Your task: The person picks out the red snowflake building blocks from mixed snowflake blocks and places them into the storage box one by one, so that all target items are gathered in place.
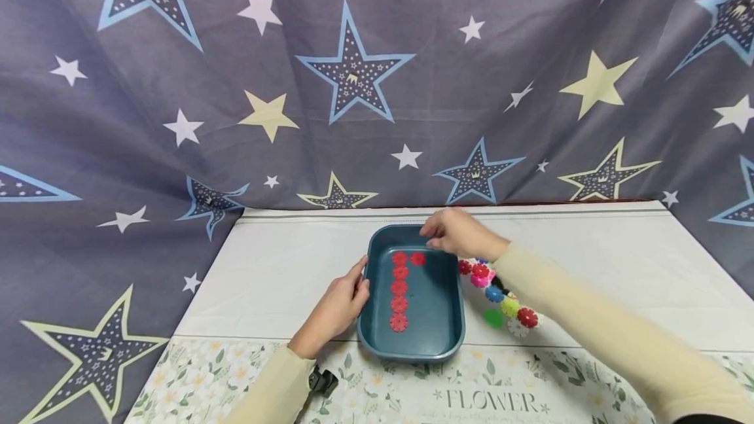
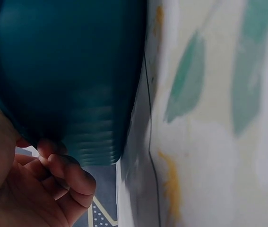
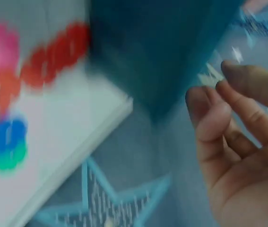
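Note:
A dark teal plastic tray (image 1: 432, 339) lies on the table. Red flower-shaped discs (image 1: 399, 287) form a column along its left half, and one more red disc (image 1: 417, 258) sits right of the top one. My left hand (image 1: 337, 303) holds the tray's left rim; in the left wrist view its curled fingers (image 2: 74, 175) meet that rim. Over the tray's far right corner hovers my right hand (image 1: 456, 231), its fingers loosely bent. Nothing shows between its thumb and fingers (image 3: 256, 113) in the blurred right wrist view.
Right of the tray lies a loose pile of flower discs in several colours, including a yellow-green disc (image 1: 509, 307) and a blue disc (image 1: 494, 294), partly behind my right sleeve (image 1: 565, 300). A star-patterned curtain (image 1: 448, 110) hangs behind the table. A printed floral cloth (image 1: 194, 378) covers its front.

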Available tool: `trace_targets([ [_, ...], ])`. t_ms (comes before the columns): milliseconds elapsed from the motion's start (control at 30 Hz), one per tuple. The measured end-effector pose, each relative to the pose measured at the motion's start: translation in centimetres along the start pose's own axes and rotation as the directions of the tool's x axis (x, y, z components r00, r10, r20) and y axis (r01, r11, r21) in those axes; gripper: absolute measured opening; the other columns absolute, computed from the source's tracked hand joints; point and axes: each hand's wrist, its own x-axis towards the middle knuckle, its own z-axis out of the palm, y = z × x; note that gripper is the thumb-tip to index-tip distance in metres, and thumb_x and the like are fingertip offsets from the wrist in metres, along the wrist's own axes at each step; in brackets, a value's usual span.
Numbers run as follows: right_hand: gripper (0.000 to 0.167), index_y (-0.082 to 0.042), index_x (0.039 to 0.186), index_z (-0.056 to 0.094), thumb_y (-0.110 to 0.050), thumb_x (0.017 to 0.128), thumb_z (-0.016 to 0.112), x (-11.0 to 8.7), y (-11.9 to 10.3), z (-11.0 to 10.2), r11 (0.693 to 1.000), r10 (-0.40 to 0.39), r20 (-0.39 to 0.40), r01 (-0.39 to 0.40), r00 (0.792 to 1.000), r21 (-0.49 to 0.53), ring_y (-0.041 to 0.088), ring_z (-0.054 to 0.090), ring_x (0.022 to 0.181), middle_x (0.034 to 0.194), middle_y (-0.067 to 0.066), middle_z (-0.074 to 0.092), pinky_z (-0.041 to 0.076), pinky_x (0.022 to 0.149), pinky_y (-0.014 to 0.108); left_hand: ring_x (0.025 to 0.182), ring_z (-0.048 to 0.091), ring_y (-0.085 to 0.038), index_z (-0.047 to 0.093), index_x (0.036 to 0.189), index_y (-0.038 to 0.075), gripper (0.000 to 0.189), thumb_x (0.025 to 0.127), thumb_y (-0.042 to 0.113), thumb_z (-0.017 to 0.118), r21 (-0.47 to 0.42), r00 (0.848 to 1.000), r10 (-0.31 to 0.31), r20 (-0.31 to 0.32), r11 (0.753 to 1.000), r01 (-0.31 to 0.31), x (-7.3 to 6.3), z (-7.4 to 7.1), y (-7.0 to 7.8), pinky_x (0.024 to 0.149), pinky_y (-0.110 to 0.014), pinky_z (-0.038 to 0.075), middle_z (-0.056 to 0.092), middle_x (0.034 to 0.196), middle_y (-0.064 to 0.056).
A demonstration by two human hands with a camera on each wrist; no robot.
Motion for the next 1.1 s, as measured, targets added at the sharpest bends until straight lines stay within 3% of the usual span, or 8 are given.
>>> trace_targets([
  [133, 0.018, -0.005, 0.1, 0.073, -0.007, 0.082, 0.073, -2.4, 1.7, -3.6, 0.999, 0.041, -0.039, -0.041, 0.998, -0.007, 0.016, 0.062, 0.078, 0.094, 0.005, 0.069, 0.051, 0.066, 0.032, 0.051, 0.039, -0.004, 0.041, 0.139, -0.006, 0.049, 0.094, 0.007, 0.054, -0.004, 1.0, 0.011, -0.003, 1.0, -0.011, 0.1, 0.1, 0.1, 0.053, -0.025, 0.039, 0.042, 0.064, 0.01],
  [267, 0.016, -0.007, 0.097, 0.073, -0.006, 0.081, 0.073, -4.8, 4.1, -4.4, 0.994, 0.094, -0.033, -0.095, 0.995, -0.049, 0.013, 0.061, 0.073, 0.09, 0.002, 0.068, 0.051, 0.064, 0.034, 0.05, 0.038, -0.003, 0.041, 0.139, -0.006, 0.049, 0.094, 0.006, 0.054, -0.007, 1.0, 0.006, -0.003, 1.0, -0.006, 0.0, 0.0, 0.0, 0.051, -0.025, 0.038, 0.042, 0.063, 0.009],
  [533, 0.021, -0.005, 0.099, 0.073, -0.005, 0.078, 0.076, -8.2, 6.4, -0.5, 0.989, 0.144, 0.08, -0.142, 0.986, -0.031, 0.022, 0.061, 0.085, 0.096, 0.005, 0.065, 0.05, 0.076, 0.039, 0.05, 0.038, -0.003, 0.042, 0.139, -0.006, 0.048, 0.094, 0.007, 0.054, -0.015, 1.0, 0.003, -0.011, 1.0, -0.003, -0.1, 0.0, -0.1, 0.051, -0.024, 0.038, 0.042, 0.063, 0.009],
  [667, 0.02, -0.007, 0.096, 0.074, -0.008, 0.077, 0.078, -8.8, 6.3, 1.4, 0.989, 0.148, 0.052, -0.147, 0.988, -0.033, 0.024, 0.058, 0.09, 0.095, 0.003, 0.062, 0.048, 0.083, 0.043, 0.049, 0.038, -0.003, 0.042, 0.139, -0.006, 0.048, 0.094, 0.006, 0.054, -0.015, 1.0, 0.004, -0.019, 1.0, -0.004, -0.1, 0.0, -0.1, 0.051, -0.024, 0.038, 0.042, 0.063, 0.009],
  [800, 0.016, -0.008, 0.09, 0.075, -0.009, 0.075, 0.08, -9.1, 6.2, 2.6, 0.99, 0.132, -0.007, -0.132, 0.991, -0.056, 0.021, 0.056, 0.085, 0.089, 0.001, 0.061, 0.048, 0.081, 0.042, 0.049, 0.038, -0.003, 0.042, 0.139, -0.006, 0.048, 0.094, 0.006, 0.054, -0.012, 1.0, 0.007, -0.009, 1.0, -0.007, 0.0, 0.2, -0.1, 0.051, -0.024, 0.038, 0.042, 0.063, 0.009],
  [933, 0.013, -0.009, 0.086, 0.075, -0.008, 0.074, 0.08, -9.3, 6.1, 3.0, 0.988, 0.133, -0.041, -0.136, 0.99, -0.07, 0.021, 0.057, 0.084, 0.086, -0.001, 0.063, 0.048, 0.08, 0.042, 0.049, 0.038, -0.003, 0.041, 0.14, -0.005, 0.049, 0.094, 0.007, 0.054, -0.015, 1.0, 0.004, -0.001, 1.0, -0.004, 0.0, 0.2, 0.0, 0.051, -0.025, 0.038, 0.042, 0.063, 0.009],
  [1100, 0.014, -0.01, 0.085, 0.073, -0.007, 0.073, 0.08, -9.2, 6.0, 3.1, 0.988, 0.145, -0.027, -0.146, 0.989, -0.055, 0.019, 0.056, 0.081, 0.083, -0.002, 0.063, 0.048, 0.078, 0.041, 0.049, 0.038, -0.004, 0.041, 0.14, -0.005, 0.049, 0.094, 0.007, 0.054, -0.018, 1.0, -0.006, 0.002, 1.0, 0.006, 0.1, 0.2, 0.1, 0.051, -0.025, 0.038, 0.042, 0.062, 0.009],
])
